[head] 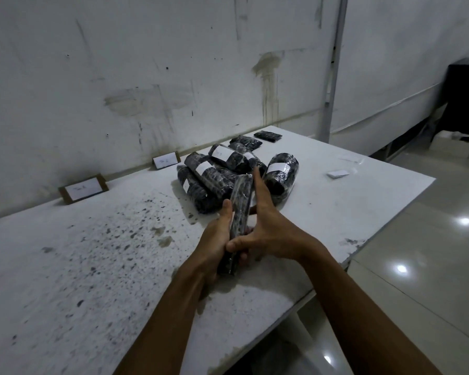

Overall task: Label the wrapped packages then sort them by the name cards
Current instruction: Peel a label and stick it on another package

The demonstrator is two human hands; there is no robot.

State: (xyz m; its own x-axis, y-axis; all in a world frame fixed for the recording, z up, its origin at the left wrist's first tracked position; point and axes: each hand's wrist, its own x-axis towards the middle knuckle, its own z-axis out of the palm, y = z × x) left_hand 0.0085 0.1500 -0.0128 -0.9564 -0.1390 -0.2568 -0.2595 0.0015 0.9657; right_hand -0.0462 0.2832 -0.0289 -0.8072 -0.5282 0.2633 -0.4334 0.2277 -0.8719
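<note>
A flat dark package wrapped in clear film (240, 207) stands on edge between my hands, above the white table (92, 266). My left hand (217, 239) grips its near end from the left. My right hand (266, 226) lies flat along its right face, fingers straight, thumb pressing the near end. Behind it lies a pile of several dark wrapped packages (228, 169), some bearing white labels. Two name cards lean against the wall: one at the left (83, 188), one further right (166, 160).
Loose white labels (337, 174) and a clear sheet (348, 159) lie on the table's right side. Two flat dark packages (267, 136) rest at the far edge. The table's right edge drops to a shiny tiled floor. A metal pole (332, 66) stands behind the table.
</note>
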